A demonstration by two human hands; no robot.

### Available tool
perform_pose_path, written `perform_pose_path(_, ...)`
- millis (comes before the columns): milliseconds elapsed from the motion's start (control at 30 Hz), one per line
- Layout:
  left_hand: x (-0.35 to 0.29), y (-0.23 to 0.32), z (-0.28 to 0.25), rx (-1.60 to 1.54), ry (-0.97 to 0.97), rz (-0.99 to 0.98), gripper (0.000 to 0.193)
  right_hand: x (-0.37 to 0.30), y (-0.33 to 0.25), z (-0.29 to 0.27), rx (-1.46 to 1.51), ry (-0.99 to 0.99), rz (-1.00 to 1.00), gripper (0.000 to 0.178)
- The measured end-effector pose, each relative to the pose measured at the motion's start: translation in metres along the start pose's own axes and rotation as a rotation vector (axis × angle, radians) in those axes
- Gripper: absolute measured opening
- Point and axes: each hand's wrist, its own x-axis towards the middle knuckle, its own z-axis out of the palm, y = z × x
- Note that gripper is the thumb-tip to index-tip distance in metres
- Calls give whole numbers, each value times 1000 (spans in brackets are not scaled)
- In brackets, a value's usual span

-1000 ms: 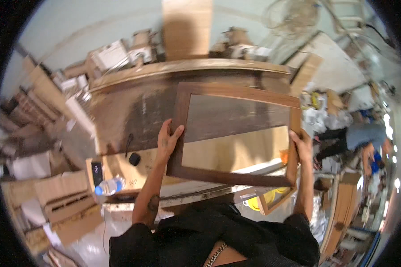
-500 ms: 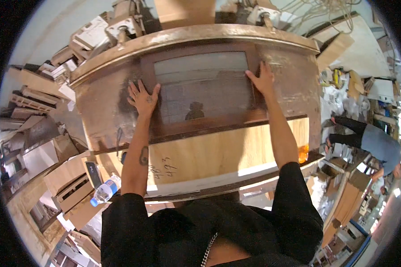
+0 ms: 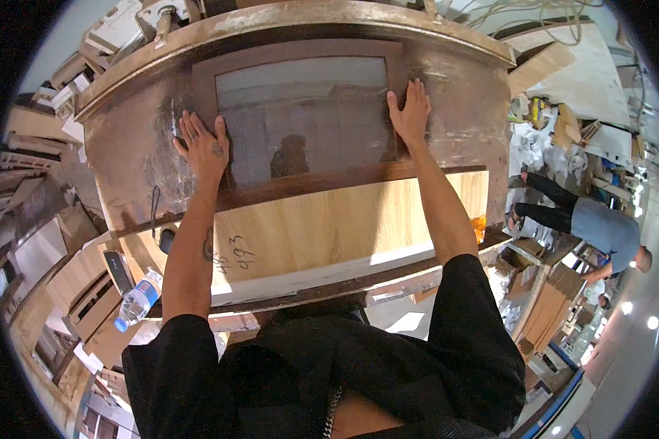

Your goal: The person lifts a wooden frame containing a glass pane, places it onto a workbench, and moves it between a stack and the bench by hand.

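A dark brown wooden frame (image 3: 293, 51) with a glass pane (image 3: 315, 117) lies flat on the worn brown worktop (image 3: 465, 124) in front of me. My left hand (image 3: 206, 151) lies against the frame's left side, fingers stretched forward and thumb along the edge. At the opposite side, my right hand (image 3: 411, 113) rests with its fingers straight and its thumb near the pane. Neither hand is wrapped round anything. On the near side of the frame, a pale wood-grain board (image 3: 329, 219) with handwritten marks runs under my forearms.
A raised wooden rail (image 3: 300, 22) borders the worktop's far side. At left are a water bottle (image 3: 138, 300) and a black flat object (image 3: 117, 271). An orange object (image 3: 479, 228) sits by my right forearm. Another person (image 3: 600, 223) bends over stacked boards (image 3: 553, 304) at right.
The whole scene has shifted left and upward in the view. Both hands stay at the frame's sides; the left fingers are a little closer together.
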Motion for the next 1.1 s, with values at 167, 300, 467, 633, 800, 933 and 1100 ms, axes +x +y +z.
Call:
perform_pose_path(167, -1, -1, 4, 31, 27, -5, 69, 1, -8, -3, -62, 10, 7, 68)
perform_pose_path(300, -2, 1, 3, 18, 8, -22, 69, 0, -11, -3, -112, 25, 3, 69)
perform_pose_path(467, -2, -1, 0, 11, 21, -13, 69, 1, -12, -2, -133, 8, -4, 69)
perform_pose_path(633, 0, 0, 1, 47, -21, -15, 69, 1, -6, 1, -91, 8, 32, 69)
perform_pose_path(800, -2, -3, 0, 69, -50, -19, 71, 1, -10, 2, -110, -10, 53, 69)
perform_pose_path(933, 0, 3, -2, 61, -100, -59, 72, 5, -13, -3, -137, -39, 73, 68)
perform_pose_path(1100, 1, 1, 0, 21, -70, -62, 72, 4, -14, -4, -131, -53, 64, 68)
